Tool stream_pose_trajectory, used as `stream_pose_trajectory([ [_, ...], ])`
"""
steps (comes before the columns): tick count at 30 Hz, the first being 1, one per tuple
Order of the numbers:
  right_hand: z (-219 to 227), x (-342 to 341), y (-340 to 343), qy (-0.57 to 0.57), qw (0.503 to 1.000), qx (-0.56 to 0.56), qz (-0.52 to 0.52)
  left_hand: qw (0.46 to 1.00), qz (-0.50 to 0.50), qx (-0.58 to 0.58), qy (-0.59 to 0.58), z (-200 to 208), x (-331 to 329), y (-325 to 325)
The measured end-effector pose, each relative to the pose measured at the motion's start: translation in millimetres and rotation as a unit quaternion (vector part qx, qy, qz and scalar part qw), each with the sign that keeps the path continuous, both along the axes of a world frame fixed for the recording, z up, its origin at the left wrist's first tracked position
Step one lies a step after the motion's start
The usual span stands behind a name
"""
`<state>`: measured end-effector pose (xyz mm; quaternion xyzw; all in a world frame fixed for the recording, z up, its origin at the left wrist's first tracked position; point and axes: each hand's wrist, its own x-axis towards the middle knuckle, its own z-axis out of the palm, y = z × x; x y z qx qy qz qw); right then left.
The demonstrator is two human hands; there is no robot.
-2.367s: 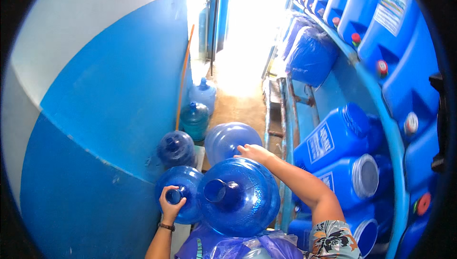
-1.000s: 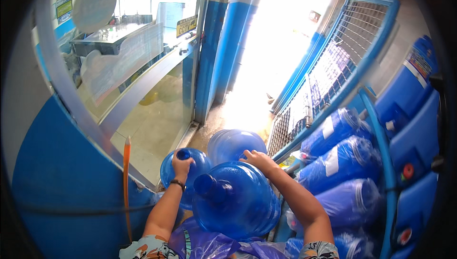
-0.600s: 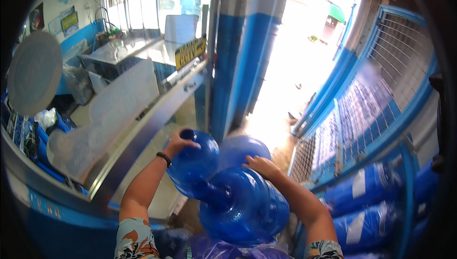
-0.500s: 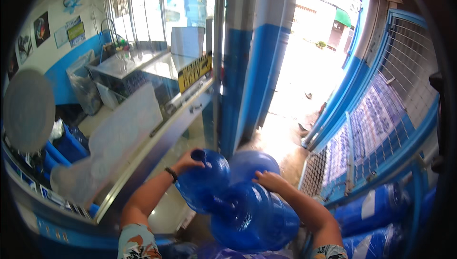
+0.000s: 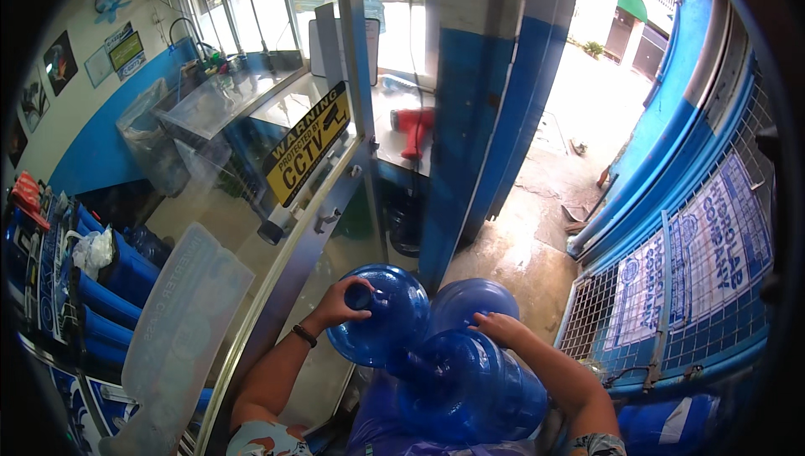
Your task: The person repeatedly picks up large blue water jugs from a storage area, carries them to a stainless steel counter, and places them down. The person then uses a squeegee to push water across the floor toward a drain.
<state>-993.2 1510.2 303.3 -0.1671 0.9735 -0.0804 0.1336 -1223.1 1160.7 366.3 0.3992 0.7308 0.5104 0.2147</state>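
Three blue water jugs are bunched in front of me. My left hand point(image 5: 345, 302) is closed round the neck of the left water jug point(image 5: 398, 309), which stands by the door frame. My right hand point(image 5: 501, 329) has curled fingers on the paler blue water jug point(image 5: 474, 298) behind; its neck is hidden, so how much of it the hand grips is unclear. Below my right forearm the front water jug point(image 5: 470, 393) lies tilted, its neck pointing left toward the left jug. Purple-blue plastic point(image 5: 377, 422) shows beneath the jugs.
A glass door point(image 5: 310, 242) with a yellow sign stands at the left. A blue-and-white post point(image 5: 470, 120) divides it from the open doorway and bright pavement point(image 5: 537, 213). On the right are a wire-mesh gate point(image 5: 625, 347) and a wrapped blue jug point(image 5: 671, 422).
My view has shifted, so the door sign now appears further left and the doorway further right. Both hands keep their places on the jugs, which have moved slightly right in the picture.
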Motion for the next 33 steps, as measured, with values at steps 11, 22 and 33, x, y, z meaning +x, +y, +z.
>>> stream_pose_trajectory([
  [11,-54.4,-188.1,-111.0,-0.048,0.992,-0.102,0.058,0.993,0.118,-0.013,0.023,-3.7,-130.2,-120.6],
  [22,-16.6,-418.3,-292.3,0.039,0.96,-0.033,0.276,0.904,0.412,0.089,0.07,26.8,-244.0,-311.9],
  [33,43.4,-644.8,-432.8,0.148,0.922,-0.093,0.347,0.805,0.464,0.279,0.241,319.9,-448.0,-336.4],
])
